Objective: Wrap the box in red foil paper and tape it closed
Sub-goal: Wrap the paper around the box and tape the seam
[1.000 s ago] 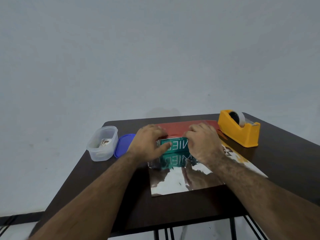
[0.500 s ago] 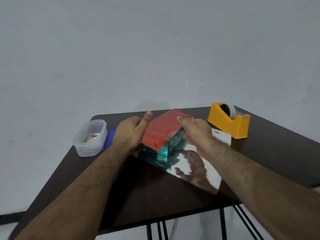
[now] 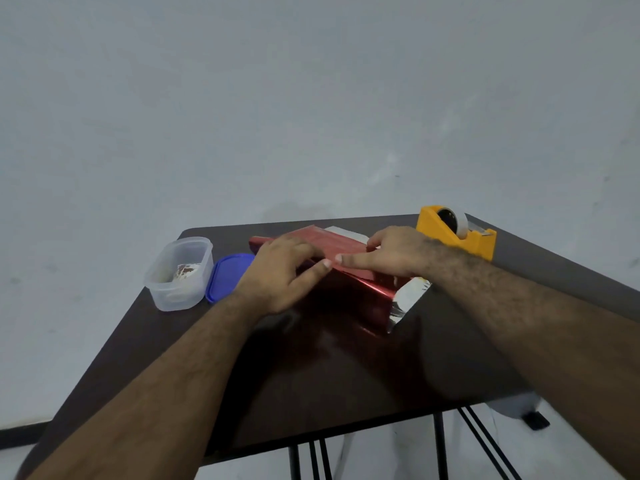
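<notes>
Foil (image 3: 349,271) now covers the box at frame centre, where half a second ago teal still showed. Left hand (image 3: 284,271) and right hand (image 3: 391,256) press flat-fingered on top; taping from the dispenser (image 3: 457,237) looks next.

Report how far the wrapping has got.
Done: red foil paper is folded over the box, which is hidden. In hand: left hand and right hand press the foil flat. Left: silver ends stand open; no tape from the dispenser shows.
</notes>
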### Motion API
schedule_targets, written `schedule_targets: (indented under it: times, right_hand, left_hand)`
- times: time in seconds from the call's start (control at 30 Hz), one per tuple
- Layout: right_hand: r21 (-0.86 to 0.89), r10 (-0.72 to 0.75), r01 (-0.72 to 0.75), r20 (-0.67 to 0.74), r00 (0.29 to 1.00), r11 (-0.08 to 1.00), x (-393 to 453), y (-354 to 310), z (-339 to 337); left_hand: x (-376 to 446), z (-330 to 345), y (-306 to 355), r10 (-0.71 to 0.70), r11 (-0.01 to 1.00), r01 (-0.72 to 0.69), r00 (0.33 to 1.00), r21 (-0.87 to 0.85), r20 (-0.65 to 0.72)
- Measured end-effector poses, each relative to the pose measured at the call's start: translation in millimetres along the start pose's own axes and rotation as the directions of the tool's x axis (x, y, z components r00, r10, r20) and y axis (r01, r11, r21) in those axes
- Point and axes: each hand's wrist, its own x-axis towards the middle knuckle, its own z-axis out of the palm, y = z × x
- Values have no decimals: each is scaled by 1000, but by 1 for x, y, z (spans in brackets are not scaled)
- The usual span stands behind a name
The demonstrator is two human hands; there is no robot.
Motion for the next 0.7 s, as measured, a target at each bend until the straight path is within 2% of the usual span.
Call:
schedule_targets:
  times: [0.07,0.13,0.2,0.23,0.3,0.4,0.47,0.5,0.57,0.63,0.7]
  right_hand:
    - [-56,-7,10,61,998,998,1,-2,-2]
    - [-176,-18,38,114,993,984,-1,-4,-8]
    - [-273,-66,104,144,987,956,-2,-2,-13]
    - [-296,-96,139,154,983,945,-2,0,-15]
    - [-315,-131,179,168,977,932,-2,6,-19]
    - [-289,-156,210,199,967,934,-1,12,-23]
    - [-217,-185,241,249,951,946,2,19,-26]
    - [-158,-203,255,283,937,954,2,23,-28]
    - [-20,-236,255,308,921,967,3,31,-32]
    - [59,-242,235,227,943,970,8,33,-34]
    - [109,-199,188,104,974,976,20,35,-35]
  left_hand:
    - [-1,-3,9,45,999,-45,999,5,-8]
    - [-1,-5,15,86,993,-87,996,-78,-11]
    - [-2,-7,13,67,989,-75,996,-124,-65]
    - [-3,-8,11,43,995,-50,995,-88,-89]
    - [-2,-13,5,2,999,-1,1000,32,-30]
    - [2,-21,5,15,992,-31,992,124,127]
    - [1,-27,10,12,1000,-11,995,-9,103]
    - [0,-30,13,-35,988,47,996,-145,85]
    - [1,-36,16,-177,870,181,983,-460,51]
    - [11,-40,11,-332,707,271,943,-654,31]
    - [26,-42,-4,-447,644,377,892,-666,73]
